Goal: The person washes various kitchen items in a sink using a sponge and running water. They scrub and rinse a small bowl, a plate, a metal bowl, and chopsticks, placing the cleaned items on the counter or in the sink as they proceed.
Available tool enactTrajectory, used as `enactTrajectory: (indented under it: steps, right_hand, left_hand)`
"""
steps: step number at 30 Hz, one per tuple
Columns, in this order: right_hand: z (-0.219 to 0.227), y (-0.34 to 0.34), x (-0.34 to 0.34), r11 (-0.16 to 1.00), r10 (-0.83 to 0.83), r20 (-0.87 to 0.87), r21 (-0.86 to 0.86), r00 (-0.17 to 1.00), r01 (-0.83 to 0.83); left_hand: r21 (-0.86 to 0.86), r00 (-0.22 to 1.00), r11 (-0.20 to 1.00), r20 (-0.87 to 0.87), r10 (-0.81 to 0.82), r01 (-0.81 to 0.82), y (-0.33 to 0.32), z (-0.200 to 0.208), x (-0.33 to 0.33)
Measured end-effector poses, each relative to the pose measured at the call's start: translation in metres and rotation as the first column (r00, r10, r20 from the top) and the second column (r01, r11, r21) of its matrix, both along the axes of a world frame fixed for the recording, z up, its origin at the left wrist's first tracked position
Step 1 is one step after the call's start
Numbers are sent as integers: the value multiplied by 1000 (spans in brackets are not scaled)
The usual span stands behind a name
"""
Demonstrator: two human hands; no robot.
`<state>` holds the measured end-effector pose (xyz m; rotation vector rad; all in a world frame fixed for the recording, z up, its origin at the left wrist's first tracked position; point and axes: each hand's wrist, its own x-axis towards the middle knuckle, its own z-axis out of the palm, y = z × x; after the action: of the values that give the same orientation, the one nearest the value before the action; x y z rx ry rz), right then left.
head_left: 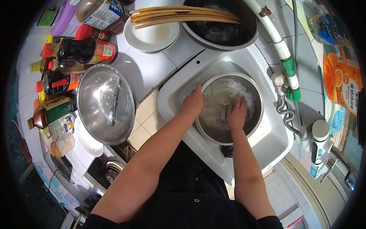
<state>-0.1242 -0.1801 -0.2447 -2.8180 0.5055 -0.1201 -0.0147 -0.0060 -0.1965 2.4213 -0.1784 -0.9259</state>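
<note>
A round metal basin (260, 100) stands in the white sink (173, 89), holding cloudy, foamy water (218, 91). My left hand (193, 102) grips the basin's left rim, fingers hooked over the edge. My right hand (237, 113) reaches into the water on the basin's right side, its visible fingers stretched out. A pale curved edge shows in the water beside it; what it belongs to, and whether my fingers touch it, is hidden by the cloudy water.
Left of the sink, a steel bowl (93, 95) holds a utensil. Stacked white bowls (152, 40) and a dark pot (217, 38) stand behind, with long wooden chopsticks (183, 16) across them. Sauce bottles (82, 50) line the left. Pipes (282, 51) and a faucet (329, 164) are right.
</note>
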Motion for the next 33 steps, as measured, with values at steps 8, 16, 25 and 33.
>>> enactTrajectory:
  steps: [8,16,25,33]
  right_hand:
    - [-14,59,16,990,138,-389,75,911,-119]
    - [21,44,0,952,279,-555,267,784,-150]
    - [-37,31,-36,976,219,-422,108,880,-191]
    - [-24,23,-27,935,340,-497,90,799,-342]
  left_hand:
    - [8,1000,1000,11,-15,15,0,-3,0]
    - [22,1000,999,17,-25,24,-1,1,2]
    - [23,1000,1000,23,-12,11,-2,0,2]
    - [53,996,997,69,-55,52,-1,-8,1]
